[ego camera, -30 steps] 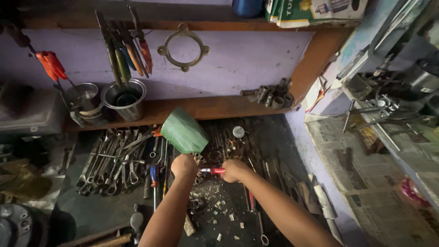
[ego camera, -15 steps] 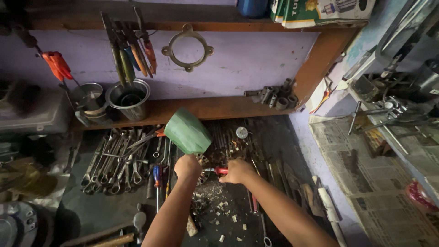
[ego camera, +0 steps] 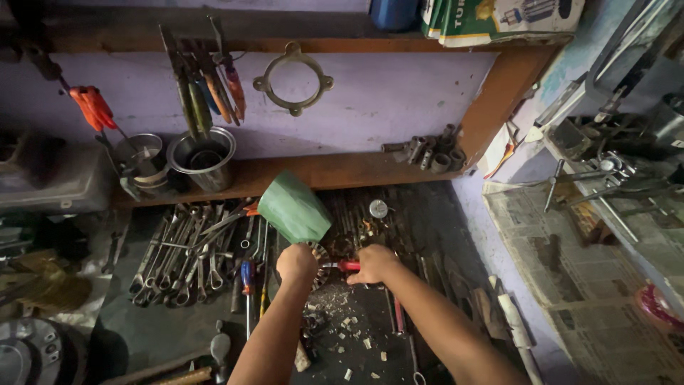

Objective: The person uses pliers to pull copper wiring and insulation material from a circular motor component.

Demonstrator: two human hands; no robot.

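Rising above the left hand's (ego camera: 296, 262) grip, green housing (ego camera: 294, 207).

Dim workshop: purple wall (ego camera: 399, 100), wooden shelf (ego camera: 342, 170), dark worktop (ego camera: 142, 335), newspaper-lined bench (ego camera: 570, 271) at right.

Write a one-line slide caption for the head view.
Left hand grips a green cone-shaped part while right hand works a red-handled tool over a bench of spanners.
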